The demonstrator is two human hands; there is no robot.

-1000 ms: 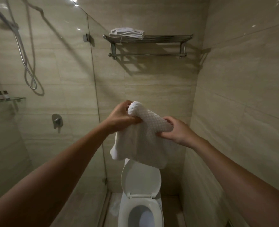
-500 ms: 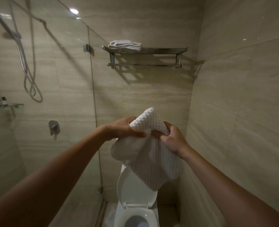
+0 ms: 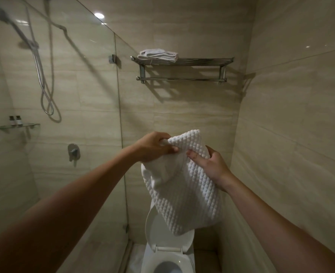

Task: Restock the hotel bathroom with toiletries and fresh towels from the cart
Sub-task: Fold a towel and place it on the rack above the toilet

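gripping waffle towel (image 3: 184,186) top edge, left hand (image 3: 152,147) and right hand (image 3: 211,164) both pinching; fold square first, then lay beside folded towel (image 3: 158,55) on rack (image 3: 202,61) above.

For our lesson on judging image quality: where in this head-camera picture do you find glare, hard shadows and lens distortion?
Head view: a round lamp glare sits by the top edge of the glass screen; head view: the towel rack throws a hard slatted shadow down the wall; head view: wide-angle stretch bows the tile lines and swells both forearms; the white towel is sharp.
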